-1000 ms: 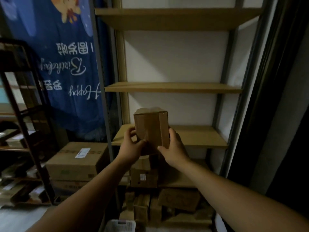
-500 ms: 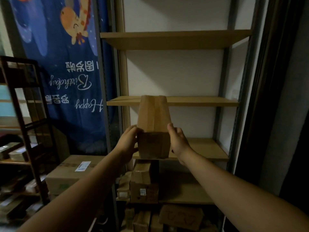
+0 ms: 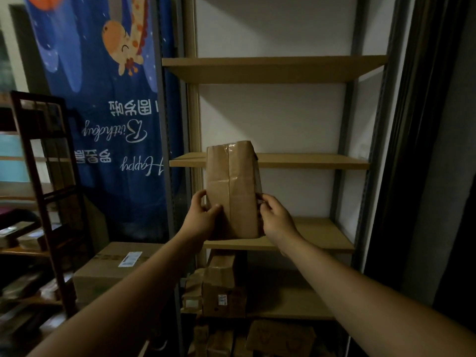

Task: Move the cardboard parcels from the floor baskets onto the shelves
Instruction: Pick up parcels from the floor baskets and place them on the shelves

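The task is somewhere in its middle, as I judge it. One cardboard parcel (image 3: 233, 191) is in the centre of the frame, held upright before the shelves (image 3: 309, 161), and it is not yet put down. Its top edge covers the front of the middle board, and its bottom edge is at the level of the lower board (image 3: 314, 239); whether it touches that board or hangs just before it, I cannot tell. Lower, in the bottom centre, some stacked parcels (image 3: 221, 287) already stand on a board, and more brown boxes (image 3: 280, 338) lie under them at the bottom edge. It is not possible to see whether these are in a basket, because no basket shows in this view. So at least this one parcel is left to place, and probably several more. The left hand (image 3: 203, 219) grips the parcel at its lower left edge: the thumb lies on the front face and the other fingers (image 3: 198, 200) curl round the side. The right hand (image 3: 277, 219) grips the lower right edge at the same height, its fingers bent round the side. The parcel sits between the two hands, both closed on it, and most of its length rises above the fingers.
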Tool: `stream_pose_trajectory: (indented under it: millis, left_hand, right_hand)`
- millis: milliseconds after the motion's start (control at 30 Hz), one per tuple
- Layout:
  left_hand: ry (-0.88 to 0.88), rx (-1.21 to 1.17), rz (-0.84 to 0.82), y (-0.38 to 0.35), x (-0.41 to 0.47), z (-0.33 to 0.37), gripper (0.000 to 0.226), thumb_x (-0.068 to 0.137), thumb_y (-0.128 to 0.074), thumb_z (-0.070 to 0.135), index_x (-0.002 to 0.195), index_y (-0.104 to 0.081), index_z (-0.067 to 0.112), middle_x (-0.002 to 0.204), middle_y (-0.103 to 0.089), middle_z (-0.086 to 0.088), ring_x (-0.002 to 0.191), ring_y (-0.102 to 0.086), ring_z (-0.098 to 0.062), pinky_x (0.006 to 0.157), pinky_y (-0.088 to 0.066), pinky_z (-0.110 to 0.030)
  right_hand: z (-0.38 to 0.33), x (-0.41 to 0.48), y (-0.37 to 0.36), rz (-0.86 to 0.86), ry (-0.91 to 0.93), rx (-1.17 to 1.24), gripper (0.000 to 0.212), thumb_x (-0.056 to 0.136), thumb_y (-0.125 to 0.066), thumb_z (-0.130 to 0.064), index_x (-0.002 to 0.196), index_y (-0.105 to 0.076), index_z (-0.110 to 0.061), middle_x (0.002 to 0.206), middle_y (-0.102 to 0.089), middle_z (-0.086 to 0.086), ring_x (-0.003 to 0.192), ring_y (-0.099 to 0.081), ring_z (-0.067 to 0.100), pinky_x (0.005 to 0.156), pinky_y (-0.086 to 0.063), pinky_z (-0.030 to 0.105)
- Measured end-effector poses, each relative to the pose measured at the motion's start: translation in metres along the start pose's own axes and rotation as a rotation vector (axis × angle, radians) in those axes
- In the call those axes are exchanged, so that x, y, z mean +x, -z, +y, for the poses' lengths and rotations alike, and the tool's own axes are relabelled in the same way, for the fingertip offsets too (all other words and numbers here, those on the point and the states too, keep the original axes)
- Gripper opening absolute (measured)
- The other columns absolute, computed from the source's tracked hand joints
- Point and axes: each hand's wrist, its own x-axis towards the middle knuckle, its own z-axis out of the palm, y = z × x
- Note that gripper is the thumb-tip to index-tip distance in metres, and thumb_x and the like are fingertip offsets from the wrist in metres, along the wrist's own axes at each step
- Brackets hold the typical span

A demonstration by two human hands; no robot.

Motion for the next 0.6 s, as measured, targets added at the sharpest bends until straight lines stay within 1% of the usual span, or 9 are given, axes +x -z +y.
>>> stream_pose_trajectory:
  millis: [67,133,200,233,300,367,433,533,600]
  left_hand:
    - [-0.003,-0.041,0.013,0.001,-0.001,-0.002,0.057,0.097,-0.049,0.017,0.144,-0.024,0.036,0.131,-0.047,-0.010,0.106,-0.058,-0.027,0.073,-0.055,-0.039]
    - [0.003,-0.107,-0.006,0.002,-0.002,-0.005,0.054,0.098,-0.048,0.018,0.141,-0.024,0.039,0.125,-0.049,-0.008,0.101,-0.060,-0.026,0.064,-0.055,-0.036]
    - [0.018,-0.121,-0.029,0.003,-0.005,-0.007,0.047,0.099,-0.044,0.020,0.139,-0.027,0.040,0.120,-0.050,-0.006,0.096,-0.059,-0.024,0.062,-0.053,-0.035]
    - [0.018,-0.116,-0.032,0.003,-0.006,-0.008,0.044,0.100,-0.043,0.023,0.138,-0.028,0.040,0.120,-0.049,-0.005,0.096,-0.058,-0.023,0.063,-0.051,-0.036]
    - [0.004,-0.104,-0.044,0.003,-0.006,-0.012,0.046,0.098,-0.043,0.035,0.141,-0.025,0.038,0.121,-0.046,-0.002,0.096,-0.056,-0.021,0.067,-0.049,-0.036]
    - [-0.016,-0.067,-0.080,0.004,-0.006,-0.015,0.065,0.089,-0.046,0.050,0.146,-0.017,0.037,0.122,-0.045,-0.001,0.096,-0.056,-0.020,0.073,-0.050,-0.038]
    - [-0.027,-0.017,-0.136,0.006,-0.005,-0.018,0.084,0.078,-0.051,0.057,0.149,-0.011,0.037,0.130,-0.046,-0.004,0.101,-0.057,-0.021,0.077,-0.050,-0.040]
    - [-0.042,-0.044,-0.158,0.008,-0.003,-0.018,0.071,0.085,-0.055,0.045,0.147,-0.020,0.037,0.129,-0.051,-0.004,0.105,-0.058,-0.023,0.073,-0.051,-0.037]
    - [-0.050,-0.072,-0.163,0.010,-0.001,-0.015,0.058,0.093,-0.051,0.035,0.144,-0.025,0.039,0.125,-0.052,-0.002,0.105,-0.058,-0.024,0.073,-0.051,-0.038]
  right_hand:
    - [-0.001,0.002,0.001,0.022,0.007,-0.071,0.043,0.100,-0.048,-0.034,0.142,-0.042,-0.025,0.136,-0.050,0.000,0.118,-0.051,0.016,0.092,-0.049,0.032]
    - [-0.001,0.004,0.000,0.000,-0.038,-0.063,0.077,0.083,-0.064,-0.056,0.146,-0.033,-0.028,0.141,-0.043,0.001,0.125,-0.047,0.023,0.099,-0.047,0.041]
    - [-0.003,0.005,0.001,-0.014,-0.094,-0.047,0.116,0.053,-0.070,-0.080,0.148,-0.024,-0.032,0.143,-0.041,0.001,0.130,-0.044,0.026,0.105,-0.042,0.051]
    - [-0.002,0.006,0.001,-0.023,-0.097,-0.037,0.125,0.047,-0.071,-0.082,0.150,-0.020,-0.032,0.143,-0.042,0.001,0.131,-0.043,0.026,0.106,-0.040,0.052]
    - [-0.002,0.006,0.001,-0.019,-0.075,-0.034,0.126,0.049,-0.076,-0.074,0.151,-0.015,-0.033,0.144,-0.042,0.001,0.131,-0.042,0.026,0.106,-0.040,0.050]
    - [-0.002,0.005,0.000,0.017,-0.058,-0.067,0.128,0.046,-0.075,-0.073,0.151,-0.013,-0.035,0.142,-0.039,0.003,0.130,-0.042,0.027,0.103,-0.044,0.049]
    - [0.000,0.004,-0.001,0.049,-0.040,-0.085,0.122,0.055,-0.078,-0.065,0.152,-0.010,-0.033,0.141,-0.036,0.004,0.130,-0.041,0.027,0.100,-0.045,0.048]
    - [0.003,0.002,-0.001,0.075,0.007,-0.103,0.114,0.074,-0.081,-0.037,0.154,0.000,-0.030,0.143,-0.030,0.002,0.131,-0.038,0.024,0.100,-0.044,0.043]
    - [0.002,0.000,-0.001,0.090,0.036,-0.097,0.107,0.076,-0.080,-0.029,0.154,-0.008,-0.029,0.140,-0.032,0.000,0.129,-0.041,0.022,0.098,-0.046,0.039]
